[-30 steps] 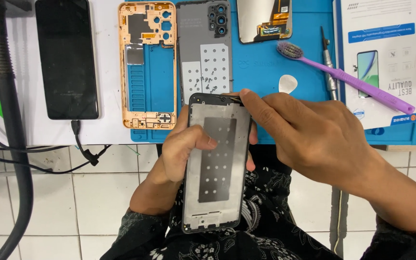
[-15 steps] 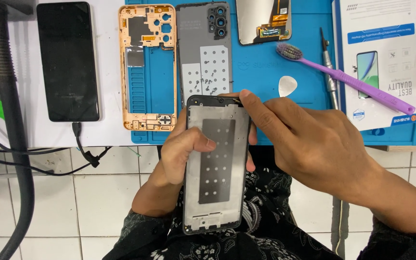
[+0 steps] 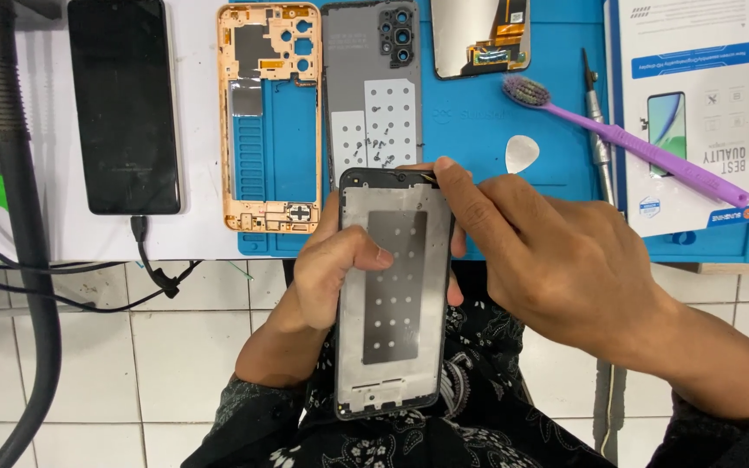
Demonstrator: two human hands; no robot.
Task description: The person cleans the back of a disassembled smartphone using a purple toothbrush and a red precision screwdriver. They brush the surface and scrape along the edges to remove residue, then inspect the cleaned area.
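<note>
Fingers of the left hand (image 3: 335, 269) wrap round the left edge of the phone frame (image 3: 394, 290), thumb pressed flat on its grey back, while the right hand (image 3: 556, 260) has its fingertips (image 3: 446, 166) bunched together and pinching at the frame's top right corner, so the thing's held upright over the lap, just off the bench edge. Behind it there's a blue work mat (image 3: 478, 130) on a white bench with an orange mid-frame (image 3: 269, 117), a grey back cover (image 3: 373, 87), a black phone (image 3: 123, 104) on a cable, a purple toothbrush (image 3: 626, 143), a white pick (image 3: 522, 153) and a screen-protector box (image 3: 691, 104), with white tiled floor (image 3: 132, 347) below.
</note>
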